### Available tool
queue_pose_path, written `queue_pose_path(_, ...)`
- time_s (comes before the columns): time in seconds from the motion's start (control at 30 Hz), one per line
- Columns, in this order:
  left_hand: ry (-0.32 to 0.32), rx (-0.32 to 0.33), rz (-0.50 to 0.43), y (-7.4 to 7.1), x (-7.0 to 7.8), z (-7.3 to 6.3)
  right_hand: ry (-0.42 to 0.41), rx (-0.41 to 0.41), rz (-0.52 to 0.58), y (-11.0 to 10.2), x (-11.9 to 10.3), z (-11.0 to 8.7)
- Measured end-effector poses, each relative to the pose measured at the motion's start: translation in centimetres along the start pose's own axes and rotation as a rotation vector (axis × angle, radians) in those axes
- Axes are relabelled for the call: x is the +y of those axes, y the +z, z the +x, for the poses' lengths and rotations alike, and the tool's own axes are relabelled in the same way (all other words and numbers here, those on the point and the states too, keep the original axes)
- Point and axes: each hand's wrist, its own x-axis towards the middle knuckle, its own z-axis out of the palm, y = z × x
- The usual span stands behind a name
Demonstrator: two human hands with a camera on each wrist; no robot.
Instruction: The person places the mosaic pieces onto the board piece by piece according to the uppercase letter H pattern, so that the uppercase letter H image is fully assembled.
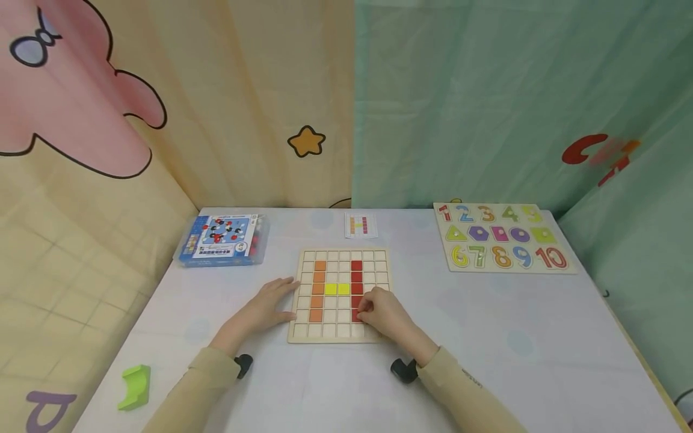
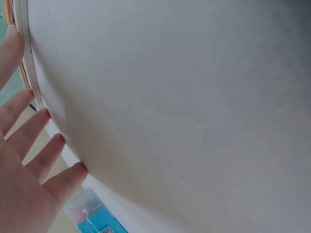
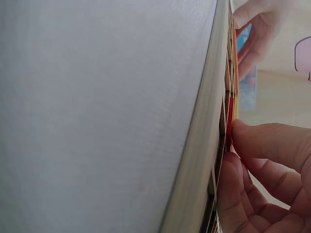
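A wooden grid board point(image 1: 330, 338) lies on the table. On it are a column of orange tiles point(image 1: 316, 288), two yellow tiles point(image 1: 337, 289) and a column of red tiles point(image 1: 356, 276). My left hand point(image 1: 264, 307) spreads its fingers along the board's left edge, thumb and fingertips touching the rim. Over the lower end of the red column, my right hand point(image 1: 387, 314) has its fingers curled. Thumb and fingers pinch at a red tile point(image 3: 230, 116) in the right wrist view, low against the board; the fingers partly hide it.
Behind the board lies a small pattern card point(image 1: 361, 225). A plastic box point(image 1: 221, 240) stands at the back left, and a number-and-shape puzzle board point(image 1: 506, 237) lies at the back right. A green curved block point(image 1: 135, 387) sits near the left table edge. Curtains point(image 1: 460, 102) hang behind.
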Motion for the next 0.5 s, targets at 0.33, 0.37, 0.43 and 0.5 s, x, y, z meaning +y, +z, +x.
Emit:
queue_pose_path(0.33, 0.008, 0.008, 0.007, -0.04, -0.03, 0.09, -0.011, -0.017, 0.008, -0.36, -0.19, 0.01)
queue_pose_path(0.37, 0.007, 0.009, 0.008, -0.07, -0.04, 0.11, -0.014, -0.019, 0.004, -0.39, -0.2, 0.01)
queue_pose_path(0.43, 0.005, 0.009, 0.006, -0.09, -0.01, 0.11, -0.017, -0.024, -0.001, -0.45, -0.19, 0.02)
queue_pose_path(0.5, 0.002, 0.007, 0.002, -0.07, 0.0, 0.1, -0.018, -0.029, 0.0, -0.52, -0.2, 0.0)
